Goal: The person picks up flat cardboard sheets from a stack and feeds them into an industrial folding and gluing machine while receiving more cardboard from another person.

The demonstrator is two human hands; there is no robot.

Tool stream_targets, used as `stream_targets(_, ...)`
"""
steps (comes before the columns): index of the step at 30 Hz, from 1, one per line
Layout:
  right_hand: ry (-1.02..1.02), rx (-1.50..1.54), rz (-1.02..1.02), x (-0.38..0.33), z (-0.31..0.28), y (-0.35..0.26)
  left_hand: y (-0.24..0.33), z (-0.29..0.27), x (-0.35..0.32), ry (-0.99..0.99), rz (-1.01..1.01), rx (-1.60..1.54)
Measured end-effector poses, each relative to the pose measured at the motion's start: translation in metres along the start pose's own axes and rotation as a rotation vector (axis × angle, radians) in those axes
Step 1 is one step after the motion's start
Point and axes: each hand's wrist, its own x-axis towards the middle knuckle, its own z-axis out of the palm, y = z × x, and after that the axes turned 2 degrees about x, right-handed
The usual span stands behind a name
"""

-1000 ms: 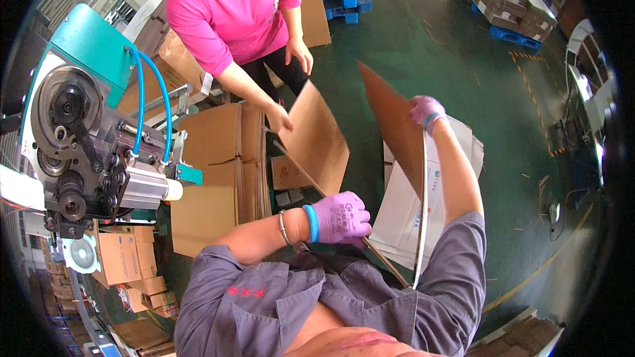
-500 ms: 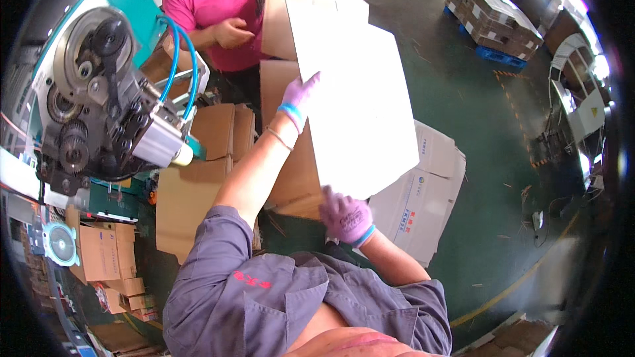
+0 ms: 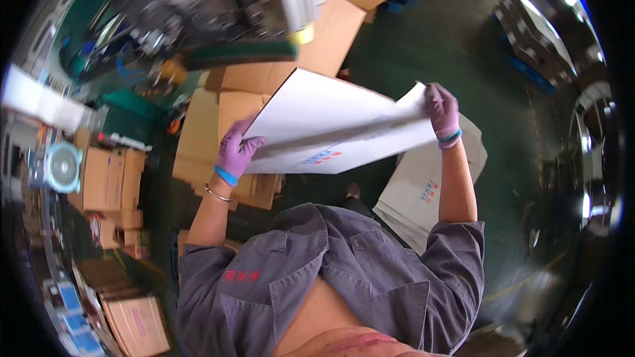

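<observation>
A white cardboard sheet (image 3: 317, 116), folded and printed with small blue and red marks, is held up in front of me between both hands. My left hand (image 3: 237, 149), in a purple glove, grips its left edge with the thumb on the near face. At the sheet's upper right corner my right hand (image 3: 442, 111), gloved alike, is closed on the edge. Below and to the right lies a stack of white cardboard sheets (image 3: 423, 185) with similar print. Brown cardboard (image 3: 228, 109) lies behind and left of the held sheet.
A machine with dark metal parts (image 3: 218, 0) stands at the upper left, its head over the brown cardboard. A small round fan (image 3: 63, 167) and brown boxes (image 3: 106, 178) are at the left. Far right, a loaded pallet (image 3: 539, 33) stands on the green floor.
My right hand has gone from below the sheet to gripping its right corner. The sheet has turned, showing its printed side. My view has shifted; the person in pink is out of sight.
</observation>
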Motion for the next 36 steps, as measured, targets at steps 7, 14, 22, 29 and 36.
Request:
stream_targets(7, -0.974, 0.092, 0.668, -0.033, 0.213, -0.055, 0.064, -0.01, -0.054, -0.08, 0.946, 1.305)
stream_targets(14, -0.568, -0.461, -0.384, -0.011, 0.227, -0.104, -0.005, -0.026, -0.027, -0.107, 0.683, 1.474)
stream_targets(22, -0.44, -0.552, -0.149, -0.006, 0.078, -0.062, 0.027, -0.037, 0.073, -0.002, 0.594, 1.292)
stream_targets(29, -0.149, -0.283, -0.361, 0.079, 0.038, -0.06, 0.043, -0.021, 0.151, 0.336, 0.454, 1.106)
stream_targets(36, 0.274, 0.762, 0.35, 0.152, 0.032, 0.021, -0.005, -0.022, 0.16, 0.349, 0.375, 0.881)
